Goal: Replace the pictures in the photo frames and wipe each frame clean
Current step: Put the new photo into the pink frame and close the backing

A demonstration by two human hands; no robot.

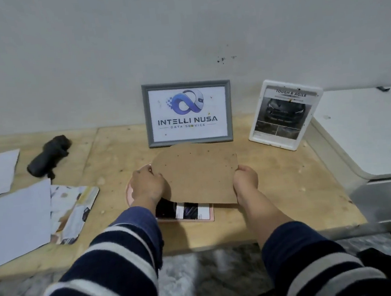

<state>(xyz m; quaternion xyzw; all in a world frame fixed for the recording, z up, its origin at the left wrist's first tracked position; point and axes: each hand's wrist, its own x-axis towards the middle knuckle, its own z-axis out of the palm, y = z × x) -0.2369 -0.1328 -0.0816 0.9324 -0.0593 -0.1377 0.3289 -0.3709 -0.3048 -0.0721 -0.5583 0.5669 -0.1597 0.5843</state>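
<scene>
A brown cardboard backing board [198, 173] is held over a pink photo frame [187, 219] that lies flat on the wooden table [289, 186]. My left hand [146, 184] grips the board's left edge and my right hand [245, 178] grips its right edge. A dark printed picture [183, 209] shows in the pink frame below the board. Against the wall stand a grey frame [188, 112] with a logo print and a white frame [285, 114] with a car print.
A black cloth [48, 154] lies at the left back of the table. White sheets [13, 222] and a colourful print [74, 212] lie at the left. A white appliance [374, 130] stands at the right, past the table's edge.
</scene>
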